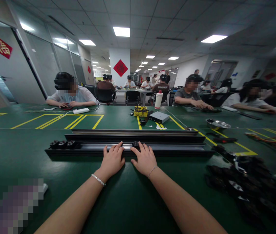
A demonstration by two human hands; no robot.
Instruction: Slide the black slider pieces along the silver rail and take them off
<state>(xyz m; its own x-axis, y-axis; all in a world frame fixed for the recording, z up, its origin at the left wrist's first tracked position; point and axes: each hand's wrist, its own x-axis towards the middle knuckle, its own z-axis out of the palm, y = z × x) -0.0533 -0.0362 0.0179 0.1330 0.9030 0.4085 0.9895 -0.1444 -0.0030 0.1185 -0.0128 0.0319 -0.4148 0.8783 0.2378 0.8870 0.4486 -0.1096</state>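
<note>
A long black channel rail [177,151] with a shiny inner strip lies crosswise in front of me on the green table. My left hand [112,160] rests palm down over its near edge, fingers spread, the tips reaching into the channel. Beside it my right hand [144,159] also lies palm down with fingers apart. Its index and middle fingertips touch or lie right against a small black part [135,143] sitting in the channel. Several similar black round parts [62,144] sit in a row at the rail's left end. Directly behind runs a second black rail [99,138].
Many loose black parts [240,185] are heaped at my right. Farther back stand a metal bowl [218,123], a grey box [159,117], a yellow container [141,111] and a white bottle [158,99]. A blurred-out object [13,204] lies at front left. Several people sit across the table.
</note>
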